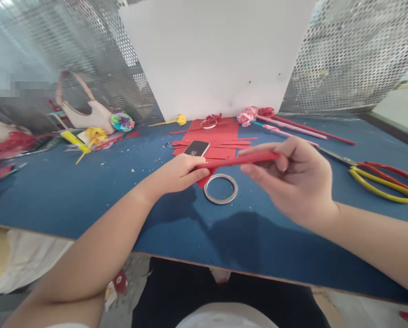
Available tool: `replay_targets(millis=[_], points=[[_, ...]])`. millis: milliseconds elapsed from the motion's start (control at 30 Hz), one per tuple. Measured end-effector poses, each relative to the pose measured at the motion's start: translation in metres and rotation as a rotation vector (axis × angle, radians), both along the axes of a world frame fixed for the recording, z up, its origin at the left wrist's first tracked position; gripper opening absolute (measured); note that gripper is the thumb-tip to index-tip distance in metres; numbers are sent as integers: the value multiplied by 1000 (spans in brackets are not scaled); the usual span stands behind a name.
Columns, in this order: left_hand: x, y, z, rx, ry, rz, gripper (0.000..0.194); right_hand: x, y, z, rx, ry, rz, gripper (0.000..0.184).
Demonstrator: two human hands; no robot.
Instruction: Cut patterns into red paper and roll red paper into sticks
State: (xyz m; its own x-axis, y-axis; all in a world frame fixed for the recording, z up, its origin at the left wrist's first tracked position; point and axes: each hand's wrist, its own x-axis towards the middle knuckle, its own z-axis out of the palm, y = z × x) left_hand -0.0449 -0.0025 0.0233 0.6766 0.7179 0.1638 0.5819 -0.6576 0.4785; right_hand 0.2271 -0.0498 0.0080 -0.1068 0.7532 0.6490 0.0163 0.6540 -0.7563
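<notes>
A narrow red paper strip point(240, 159), apparently folded or rolled, stretches between my two hands above the table. My left hand point(186, 172) pinches its left end between thumb and fingers. Around its right part, the thumb and fingers of my right hand point(297, 180) are closed, with the end lying across the fingers. Below the strip a roll of narrow tape point(220, 189) lies flat on the blue table. Just behind my left hand is a dark-faced phone-like object point(197, 148), partly covered by the hand. Red paper sheets and strips point(210, 132) lie beyond it.
Scissors point(378, 173) with red and yellow handles lie at the right. Paper flowers on pink and red stems point(292, 126) rest at the back right. A yellow flower point(181, 120), a handbag point(87, 114) and colourful paper pieces are at back left. A white board point(220, 54) stands behind.
</notes>
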Motion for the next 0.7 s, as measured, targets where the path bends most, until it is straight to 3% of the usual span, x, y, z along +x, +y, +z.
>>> replay_targets(millis=[167, 233, 433, 700], points=[[-2, 5, -11, 83, -94, -158, 53, 1, -14, 3, 407, -170, 151, 45], [0, 5, -14, 94, -115, -187, 56, 2, -15, 7, 494, -201, 195, 45], [6, 5, -14, 106, -135, -277, 59, 2, -18, 13, 599, -297, 304, 42], [7, 6, -20, 133, -131, -241, 57, 0, -23, 6, 553, -274, 232, 45]])
